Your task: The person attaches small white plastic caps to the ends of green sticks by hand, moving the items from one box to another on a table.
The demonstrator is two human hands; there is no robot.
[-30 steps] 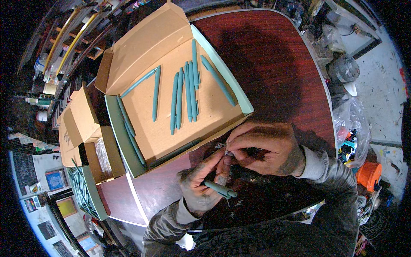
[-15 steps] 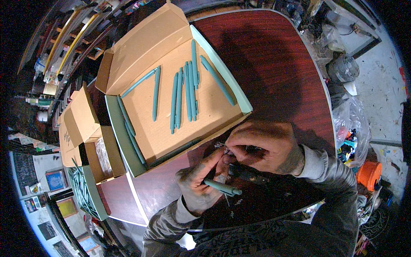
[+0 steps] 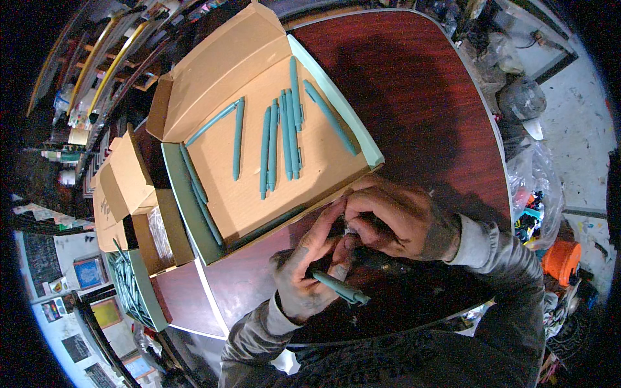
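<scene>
1. A teal pen (image 3: 337,288) was held in the left hand (image 3: 304,284), whose fingers were closed around the barrel; the pen lay slanted across the palm, its free end pointing toward the person's body, just on the near side of the open cardboard box (image 3: 272,139).
2. The right hand (image 3: 394,220) was curled shut over the pen's upper end, its fingertips meeting those of the left hand; what was pinched between them was too small and shaded to be made out. Both hands were placed against the near corner of the box.
3. The dark red table (image 3: 414,97) was seen beneath the hands and to the right of the box, partly in shadow.
4. The open cardboard box, with pale green edges and flaps folded outward, was set at a slant on the table. On its floor loose teal pens (image 3: 284,139) were laid, most side by side in a rough row, one apart near the right wall and others along the left wall.
5. To the left of the box, smaller brown cartons (image 3: 129,194) were stood open.
6. Below those cartons, left of the box's near corner, a green-edged tray of teal parts (image 3: 129,288) was seen, its contents too crowded to be told apart.
</scene>
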